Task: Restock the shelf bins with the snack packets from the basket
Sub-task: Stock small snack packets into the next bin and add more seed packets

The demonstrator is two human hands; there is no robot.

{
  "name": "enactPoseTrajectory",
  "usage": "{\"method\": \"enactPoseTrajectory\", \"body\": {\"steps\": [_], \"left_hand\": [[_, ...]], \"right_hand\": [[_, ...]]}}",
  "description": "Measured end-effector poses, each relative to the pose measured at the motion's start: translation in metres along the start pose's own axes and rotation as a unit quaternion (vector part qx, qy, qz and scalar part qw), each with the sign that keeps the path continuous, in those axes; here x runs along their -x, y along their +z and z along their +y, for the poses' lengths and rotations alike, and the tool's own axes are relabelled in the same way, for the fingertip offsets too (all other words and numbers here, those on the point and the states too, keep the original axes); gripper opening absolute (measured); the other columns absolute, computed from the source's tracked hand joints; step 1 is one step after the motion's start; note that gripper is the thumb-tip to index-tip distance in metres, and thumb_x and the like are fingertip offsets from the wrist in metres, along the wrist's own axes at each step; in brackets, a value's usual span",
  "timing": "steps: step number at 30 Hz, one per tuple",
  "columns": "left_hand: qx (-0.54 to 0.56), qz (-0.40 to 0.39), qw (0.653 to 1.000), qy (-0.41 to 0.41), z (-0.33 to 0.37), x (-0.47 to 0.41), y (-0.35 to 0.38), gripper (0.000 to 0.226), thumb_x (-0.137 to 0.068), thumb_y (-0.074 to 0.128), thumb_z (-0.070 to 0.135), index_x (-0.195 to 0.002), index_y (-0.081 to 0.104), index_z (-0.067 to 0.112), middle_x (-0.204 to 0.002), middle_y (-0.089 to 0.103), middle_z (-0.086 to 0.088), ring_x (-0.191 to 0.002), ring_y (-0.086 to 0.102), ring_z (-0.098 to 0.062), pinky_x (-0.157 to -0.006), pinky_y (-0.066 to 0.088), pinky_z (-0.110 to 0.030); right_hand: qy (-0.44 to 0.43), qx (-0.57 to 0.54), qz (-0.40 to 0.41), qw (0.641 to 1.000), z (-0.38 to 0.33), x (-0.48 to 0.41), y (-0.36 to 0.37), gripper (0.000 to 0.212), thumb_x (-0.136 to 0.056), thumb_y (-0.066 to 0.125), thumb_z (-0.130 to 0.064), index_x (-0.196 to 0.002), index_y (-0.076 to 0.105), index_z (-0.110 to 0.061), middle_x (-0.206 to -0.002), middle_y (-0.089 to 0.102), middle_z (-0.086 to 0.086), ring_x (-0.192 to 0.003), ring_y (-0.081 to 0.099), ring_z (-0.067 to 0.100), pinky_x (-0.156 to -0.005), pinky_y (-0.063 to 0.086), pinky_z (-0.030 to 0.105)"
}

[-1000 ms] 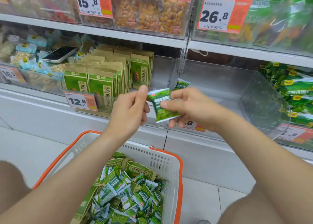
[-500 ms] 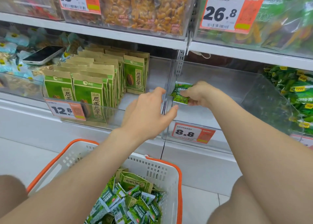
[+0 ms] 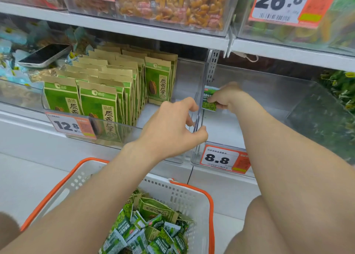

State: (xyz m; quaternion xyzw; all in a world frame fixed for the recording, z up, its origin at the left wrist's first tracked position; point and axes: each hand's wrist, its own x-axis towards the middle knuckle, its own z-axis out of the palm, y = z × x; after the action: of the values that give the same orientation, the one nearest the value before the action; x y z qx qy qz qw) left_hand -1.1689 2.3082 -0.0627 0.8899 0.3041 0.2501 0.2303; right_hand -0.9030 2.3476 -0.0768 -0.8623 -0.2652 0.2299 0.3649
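My right hand (image 3: 225, 97) reaches into the clear bin tagged 8.8 (image 3: 269, 92) and pinches a small green snack packet (image 3: 209, 100) upright against the bin's left wall. My left hand (image 3: 172, 128) rests on the front corner of the clear divider (image 3: 198, 107) between the two bins, its thumb and fingers around the edge and no packet in it. Below, the white basket with an orange rim (image 3: 194, 198) holds several small green packets (image 3: 146, 232) and a larger green-brown bag (image 3: 155, 209).
The bin on the left, tagged 12.8 (image 3: 71, 126), holds several rows of green-brown seed bags (image 3: 99, 92). A phone (image 3: 45, 55) lies on the snacks further left. Green packets (image 3: 340, 88) fill the bin at far right. Upper shelf bins overhang above.
My right hand has carried the green packet from in front of the shelf into the 8.8 bin. My left hand let go of the packet and moved onto the divider edge.
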Motion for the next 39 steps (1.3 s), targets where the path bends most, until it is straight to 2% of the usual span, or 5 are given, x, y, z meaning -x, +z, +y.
{"method": "enactPoseTrajectory", "body": {"steps": [6,22,29,34,39], "left_hand": [[-0.012,0.016,1.000,0.001,0.000,0.000,0.003,0.044,-0.085,0.068,0.047,-0.124,0.057,0.030,-0.100,0.070,0.013,-0.070,0.055,-0.001,-0.057,0.040,-0.024],[-0.053,0.079,0.994,0.049,-0.001,0.018,0.014,0.054,-0.100,0.055,0.057,-0.141,0.052,0.023,-0.121,0.070,0.003,-0.099,0.066,-0.025,-0.079,0.054,-0.045],[-0.110,0.295,0.921,0.229,-0.013,0.062,0.022,0.014,-0.090,0.060,0.017,-0.080,0.057,0.008,-0.073,0.049,-0.003,-0.067,0.047,-0.028,-0.060,0.036,-0.043],[-0.196,-0.012,0.978,0.070,-0.035,0.098,0.056,0.033,-0.091,0.051,0.049,-0.074,0.057,0.022,-0.063,0.057,0.002,-0.065,0.064,-0.030,-0.055,0.044,-0.034],[-0.278,-0.335,0.900,-0.025,-0.068,0.133,0.091,0.022,-0.091,0.059,0.043,-0.093,0.068,0.024,-0.089,0.062,0.001,-0.086,0.063,-0.026,-0.072,0.050,-0.032]], "right_hand": [[-0.080,0.150,0.080,0.982,0.005,0.013,-0.001,0.056,-0.068,0.095,-0.026,-0.113,0.064,-0.013,-0.121,0.068,0.010,-0.113,0.067,0.028,-0.079,0.054,0.030],[-0.166,0.283,0.016,0.945,-0.004,0.078,-0.024,0.020,-0.092,0.052,-0.020,-0.083,0.064,-0.006,-0.073,0.073,0.012,-0.058,0.073,0.027,-0.068,0.064,0.035],[-0.313,0.293,0.118,0.896,-0.003,0.199,-0.037,0.021,-0.087,0.050,-0.029,-0.079,0.060,-0.012,-0.083,0.059,0.013,-0.080,0.056,0.039,-0.068,0.049,0.039],[-0.355,0.332,-0.021,0.874,0.020,0.260,-0.018,0.025,-0.079,0.055,-0.035,-0.073,0.062,-0.012,-0.072,0.063,0.009,-0.075,0.063,0.036,-0.061,0.056,0.038],[-0.373,0.439,-0.163,0.801,0.057,0.281,0.022,0.034,-0.085,0.064,-0.026,-0.063,0.040,-0.016,-0.066,0.041,0.005,-0.059,0.047,0.028,-0.049,0.031,0.027]]}}
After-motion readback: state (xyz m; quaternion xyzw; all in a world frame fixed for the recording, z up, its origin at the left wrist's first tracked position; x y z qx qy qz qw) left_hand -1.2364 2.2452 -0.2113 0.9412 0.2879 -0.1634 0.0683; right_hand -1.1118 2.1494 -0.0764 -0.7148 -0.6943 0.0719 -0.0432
